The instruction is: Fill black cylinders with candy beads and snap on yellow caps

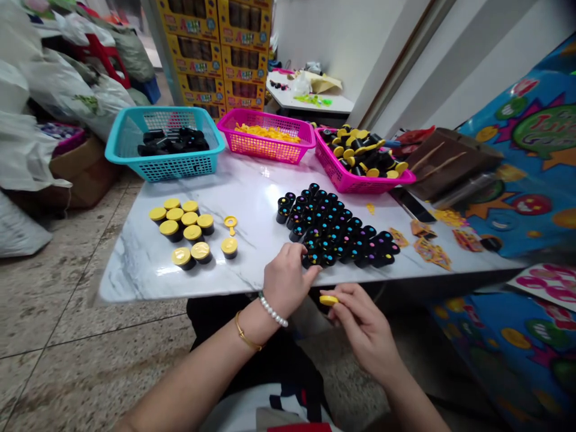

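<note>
My left hand (288, 277), with a pearl bracelet and a gold bangle at the wrist, reaches onto the white marble table (252, 198). Its fingers close round a small black tub at the near edge of a packed cluster of open black tubs (335, 228) with coloured dots inside. My right hand (360, 324) hovers below the table's front edge and pinches a yellow lid (328, 300) between thumb and fingers. To the left stand several black tubs capped with yellow lids (185, 231), and a loose yellow ring piece (230, 223) lies beside them.
At the back of the table sit a teal basket of black tubs (164, 141), a pink basket of yellow lids (267, 135) and a pink basket of mixed black and yellow parts (364, 159). Orange stickers (429, 249) lie at right. Sacks and yellow cartons stand behind.
</note>
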`<state>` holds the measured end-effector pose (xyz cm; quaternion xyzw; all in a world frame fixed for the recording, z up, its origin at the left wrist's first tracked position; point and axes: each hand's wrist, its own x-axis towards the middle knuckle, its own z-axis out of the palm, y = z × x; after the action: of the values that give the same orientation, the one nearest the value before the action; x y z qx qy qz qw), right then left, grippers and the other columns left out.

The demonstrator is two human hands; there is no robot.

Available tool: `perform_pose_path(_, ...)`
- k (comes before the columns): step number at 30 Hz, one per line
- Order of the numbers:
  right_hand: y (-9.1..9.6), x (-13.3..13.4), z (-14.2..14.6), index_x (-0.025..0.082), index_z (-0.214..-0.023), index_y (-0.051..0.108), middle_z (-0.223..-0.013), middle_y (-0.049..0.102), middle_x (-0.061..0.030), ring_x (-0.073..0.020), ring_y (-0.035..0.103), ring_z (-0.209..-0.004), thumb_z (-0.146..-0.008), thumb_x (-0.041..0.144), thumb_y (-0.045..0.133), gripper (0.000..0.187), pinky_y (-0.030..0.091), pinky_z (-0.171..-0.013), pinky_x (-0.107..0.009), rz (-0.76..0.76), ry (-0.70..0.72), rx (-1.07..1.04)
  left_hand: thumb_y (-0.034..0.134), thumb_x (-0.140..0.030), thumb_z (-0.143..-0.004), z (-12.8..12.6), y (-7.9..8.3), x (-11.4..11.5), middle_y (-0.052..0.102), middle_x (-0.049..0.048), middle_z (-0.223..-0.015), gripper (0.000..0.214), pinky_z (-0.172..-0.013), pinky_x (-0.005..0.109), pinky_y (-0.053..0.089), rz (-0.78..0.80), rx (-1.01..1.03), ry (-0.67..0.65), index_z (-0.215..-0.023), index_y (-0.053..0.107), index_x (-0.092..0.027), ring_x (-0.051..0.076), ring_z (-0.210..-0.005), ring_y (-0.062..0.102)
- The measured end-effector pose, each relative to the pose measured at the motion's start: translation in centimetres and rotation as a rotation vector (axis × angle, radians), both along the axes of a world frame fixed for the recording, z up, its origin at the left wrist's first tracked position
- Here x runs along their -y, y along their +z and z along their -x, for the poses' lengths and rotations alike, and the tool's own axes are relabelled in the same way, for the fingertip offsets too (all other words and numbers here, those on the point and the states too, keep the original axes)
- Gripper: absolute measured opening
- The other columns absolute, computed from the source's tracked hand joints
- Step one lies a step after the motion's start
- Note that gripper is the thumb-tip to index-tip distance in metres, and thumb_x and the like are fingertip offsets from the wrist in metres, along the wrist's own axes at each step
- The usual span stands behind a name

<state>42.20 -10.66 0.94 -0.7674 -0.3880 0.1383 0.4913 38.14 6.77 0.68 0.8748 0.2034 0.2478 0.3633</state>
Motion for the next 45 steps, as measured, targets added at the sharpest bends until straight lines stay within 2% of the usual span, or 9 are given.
perform_pose_path(4,1.1,-1.3,0.0,0.024,-0.115,0.065,-0.082,0.056,-0.0019,-0.0099,0.054,-0.061,-0.090,0.029,0.057,0.027,0.044,-0.054,-0.023,-0.048,-0.103,-0.245,0.065,-0.023,-0.077,2.5,0.1,-1.5,0.063,0.0014,-0.090,0.023,-0.066,0.025,0.046,0.010,-0.008,0.000,-0.097,0.055,-0.019,0.013,-0.070,0.058)
perform_pose_path(8,2.1,-5.5,0.5,0.019,-0.104,0.069,-0.072,0.058,0.0001,-0.0079,0.051,-0.050,-0.083,0.032,0.065,0.024,0.040,-0.046,-0.021,-0.080,-0.103,-0.424,0.066,-0.023,-0.078,6.0,0.3,-3.9,0.066,-0.0002,-0.084,0.025,-0.064,0.025,0.046,-0.013,-0.056,0.051,-0.102,0.060,-0.019,0.011,-0.061,0.056)
perform_pose_path(12,2.4,-10.0,0.3,0.019,-0.092,0.074,-0.081,0.060,-0.0024,-0.0093,0.054,-0.058,-0.081,0.029,0.065,0.017,0.043,-0.052,-0.023,-0.111,0.005,-0.269,0.064,-0.017,-0.079,7.2,0.1,-5.0,0.067,0.0024,-0.098,0.029,-0.070,0.024,0.047,-0.020,0.015,0.016,-0.108,0.063,-0.019,0.012,-0.075,0.059)
perform_pose_path(16,2.0,-12.2,-0.4,0.020,-0.088,0.076,-0.077,0.059,-0.0023,-0.0116,0.053,-0.066,-0.079,0.028,0.067,0.015,0.043,-0.056,-0.023,-0.059,-0.006,-0.150,0.062,-0.015,-0.080,7.0,0.1,-4.9,0.064,0.0020,-0.096,0.029,-0.071,0.023,0.046,0.026,0.020,-0.001,-0.107,0.065,-0.020,0.012,-0.079,0.058)
perform_pose_path(22,1.8,-12.6,-0.4,0.016,-0.085,0.071,-0.060,0.058,0.0012,-0.0074,0.046,-0.046,-0.077,0.035,0.070,0.020,0.038,-0.042,-0.019,-0.001,-0.034,-0.342,0.063,-0.019,-0.080,7.2,0.2,-5.1,0.056,0.0001,-0.081,0.025,-0.064,0.023,0.042,0.040,-0.066,-0.011,-0.104,0.067,-0.022,0.013,-0.073,0.054)
perform_pose_path(28,1.3,-12.7,-0.1,0.015,-0.088,0.065,-0.056,0.061,0.0016,-0.0108,0.056,-0.046,-0.078,0.038,0.069,0.026,0.050,-0.046,-0.023,-0.020,-0.036,-0.532,0.060,-0.025,-0.083,7.3,0.4,-5.2,0.058,0.0001,-0.076,0.021,-0.064,0.024,0.040,0.058,-0.085,-0.023,-0.104,0.066,-0.022,0.013,-0.070,0.054)
perform_pose_path(35,1.3,-12.6,-0.2,0.018,-0.083,0.056,-0.056,0.054,0.0056,-0.0078,0.049,-0.042,-0.082,0.039,0.064,0.022,0.041,-0.039,-0.018,-0.004,0.054,-0.430,0.055,-0.036,-0.087,7.1,1.9,-6.4,0.064,-0.0008,-0.069,0.024,-0.056,0.021,0.039,0.275,-0.095,-0.128,-0.094,0.068,-0.017,0.010,-0.059,0.053)
perform_pose_path(41,0.9,-12.6,0.0,0.019,-0.084,0.053,-0.062,0.052,0.0055,-0.0061,0.044,-0.041,-0.083,0.039,0.063,0.022,0.037,-0.037,-0.018,-0.008,0.015,-0.410,0.051,-0.030,-0.089,6.5,1.5,-6.7,0.064,-0.0007,-0.069,0.024,-0.057,0.021,0.039,0.334,-0.073,-0.121,-0.080,0.068,-0.016,0.010,-0.062,0.053)
perform_pose_path(45,0.7,-12.7,0.1,0.020,-0.083,0.051,-0.064,0.050,0.0055,-0.0058,0.042,-0.042,-0.082,0.040,0.063,0.024,0.033,-0.036,-0.018,-0.019,0.001,-0.406,0.051,-0.029,-0.090,7.1,0.8,-6.1,0.063,0.0009,-0.078,0.022,-0.062,0.022,0.044,0.258,0.005,-0.104,-0.103,0.064,-0.018,0.012,-0.068,0.056)
